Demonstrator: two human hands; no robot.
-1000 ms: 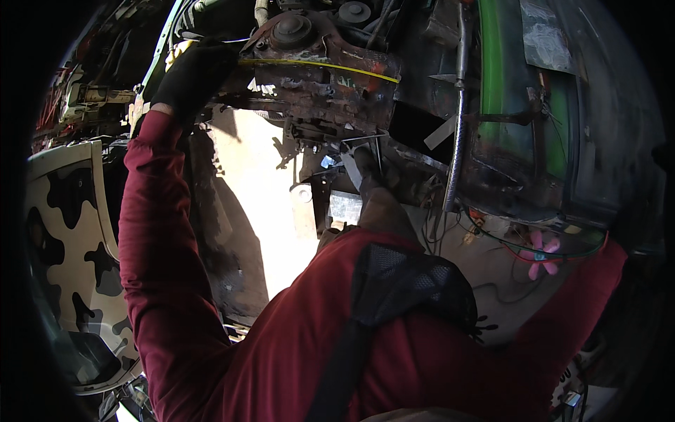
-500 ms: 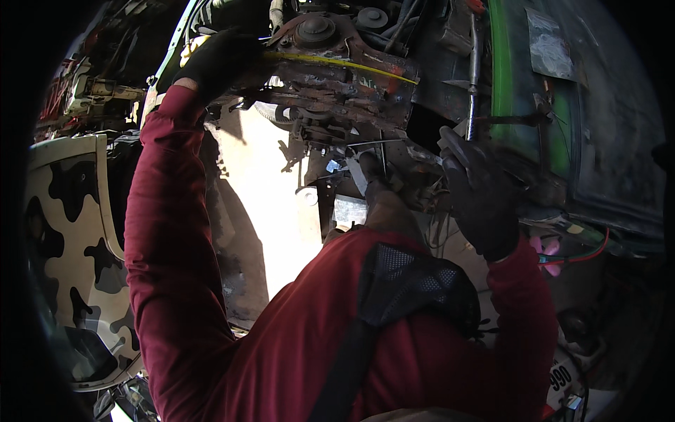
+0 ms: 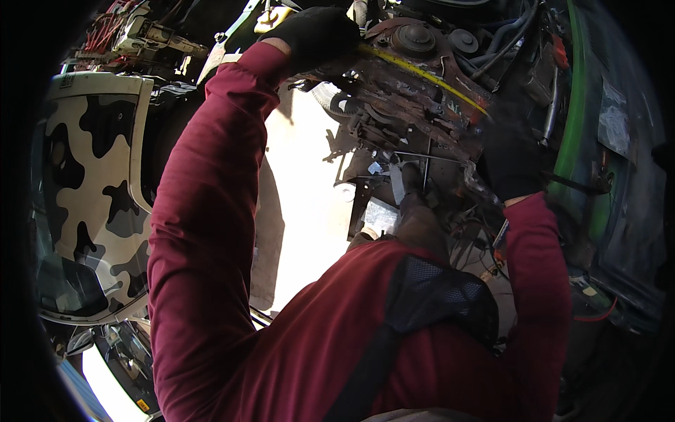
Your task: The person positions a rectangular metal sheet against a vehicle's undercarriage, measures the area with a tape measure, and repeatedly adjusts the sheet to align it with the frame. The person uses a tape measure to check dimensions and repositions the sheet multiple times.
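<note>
My left hand, in a black glove, is closed on one end of a yellow measuring tape stretched over a rusty metal panel in a vehicle's open front end. My right hand, also gloved, is at the tape's far end on the right; its fingers are too dark to make out. A round mount sits just behind the tape, with hoses beside it.
A camouflage-painted cab stands at left. A green body panel and a metal bar are at right. Metal scraps and cables lie around my boot below, beside a sunlit light floor.
My right hand has come in from the lower right to the tape's right end. My left hand stays on the tape; it and the whole scene have shifted rightward and tilted in view.
</note>
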